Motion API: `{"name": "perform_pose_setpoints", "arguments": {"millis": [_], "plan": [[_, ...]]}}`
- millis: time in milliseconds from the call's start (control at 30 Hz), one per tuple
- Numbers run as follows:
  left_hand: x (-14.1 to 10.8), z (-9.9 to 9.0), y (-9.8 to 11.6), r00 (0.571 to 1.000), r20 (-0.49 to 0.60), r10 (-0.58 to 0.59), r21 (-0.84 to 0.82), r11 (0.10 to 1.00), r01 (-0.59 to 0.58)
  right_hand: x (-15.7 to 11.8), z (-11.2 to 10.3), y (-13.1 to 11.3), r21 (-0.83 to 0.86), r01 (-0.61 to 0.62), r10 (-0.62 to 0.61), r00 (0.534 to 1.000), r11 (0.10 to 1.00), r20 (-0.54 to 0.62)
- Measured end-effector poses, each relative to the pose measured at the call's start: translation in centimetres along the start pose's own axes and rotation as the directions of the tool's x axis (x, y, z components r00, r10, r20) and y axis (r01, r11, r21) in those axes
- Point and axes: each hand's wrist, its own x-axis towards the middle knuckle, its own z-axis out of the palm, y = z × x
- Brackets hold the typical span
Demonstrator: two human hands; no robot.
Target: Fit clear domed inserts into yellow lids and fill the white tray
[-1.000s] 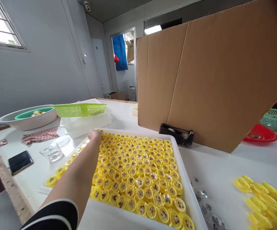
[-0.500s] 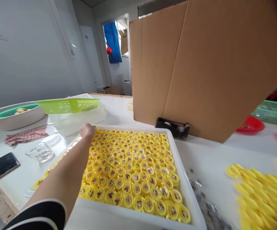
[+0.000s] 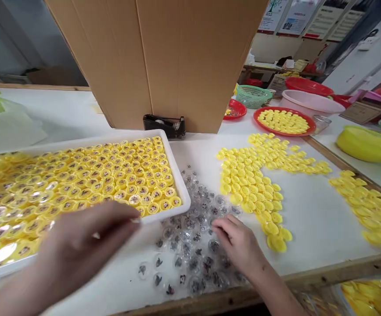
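Observation:
My left hand point(image 3: 88, 245), smeared by motion, hangs over the front right part of a white tray point(image 3: 178, 184) full of round yellow pieces with small pictures point(image 3: 111, 175). Whether it holds anything cannot be made out. My right hand point(image 3: 238, 241) is at the right side of a pile of clear round discs with dark prints point(image 3: 193, 263), its thumb and fingers bent together in a pinch. Whatever lies between its fingertips is too small to name. Right of the pile, many yellow parts point(image 3: 248, 180) are spread on the white table point(image 3: 309, 228).
A tall cardboard sheet point(image 3: 177, 61) stands behind a black tape dispenser point(image 3: 164, 126). Farther right are a red plate of yellow parts point(image 3: 284, 121), a green basket point(image 3: 253, 96), a pink basin point(image 3: 310, 103) and a yellow-green basin point(image 3: 368, 144). The table has a wooden front edge point(image 3: 325, 268).
The view has swung right. One hand was at the tray's far left corner; now both hands are in view near the tray's right end and the clear discs.

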Motion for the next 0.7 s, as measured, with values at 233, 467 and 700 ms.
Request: {"name": "perform_pose_setpoints", "arguments": {"millis": [233,467,700], "plan": [[-1.4,9.5,4.5,0.94,0.34,0.017,-0.241,0.968,0.07,1.1,1.5,-1.6,-0.186,-0.006,0.022,0.996,0.982,0.082],[3.4,13.8,8.4,0.922,0.367,0.121,-0.242,0.97,-0.031,0.2,1.7,-0.2,-0.184,-0.026,0.037,0.998,0.983,0.058],[8.5,20.7,11.8,0.827,0.528,0.191,0.094,0.955,-0.281,0.4,2.2,-0.2,-0.18,-0.038,0.042,0.999,0.983,0.017]]}}
